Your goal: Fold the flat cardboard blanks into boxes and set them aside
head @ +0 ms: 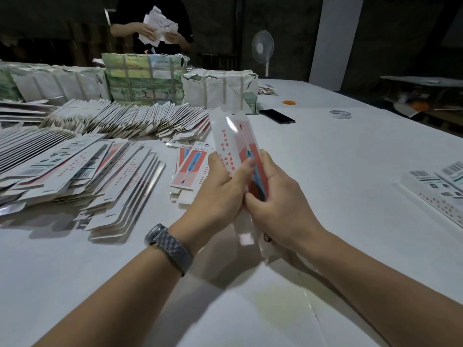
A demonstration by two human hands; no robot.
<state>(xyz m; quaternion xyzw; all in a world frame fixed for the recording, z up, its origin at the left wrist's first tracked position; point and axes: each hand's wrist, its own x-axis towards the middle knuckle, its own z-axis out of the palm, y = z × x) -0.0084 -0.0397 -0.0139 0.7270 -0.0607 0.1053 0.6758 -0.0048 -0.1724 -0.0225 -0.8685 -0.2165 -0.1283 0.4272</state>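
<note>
Head view: left hand (220, 182) and right hand (271, 196) both clamp fingers round a half-opened box (231, 139) held upright above the table (350, 159) (flaps still loose); squeeze opposite edges evenly to square it.

I hold the cardboard blank (231, 144) upright above the table (350, 171), my left hand (220, 186) on its left side and my right hand (278, 199) on its right, thumbs touching. Left of my hands lie the stacks of flat blanks (82, 169). Behind those stand wrapped bundles (145, 78), with another person (152, 23) beyond them. Right of the bundles lie a phone (276, 116) and a tape roll (340, 114). The folded boxes (436, 186) rest at my far right.
</note>
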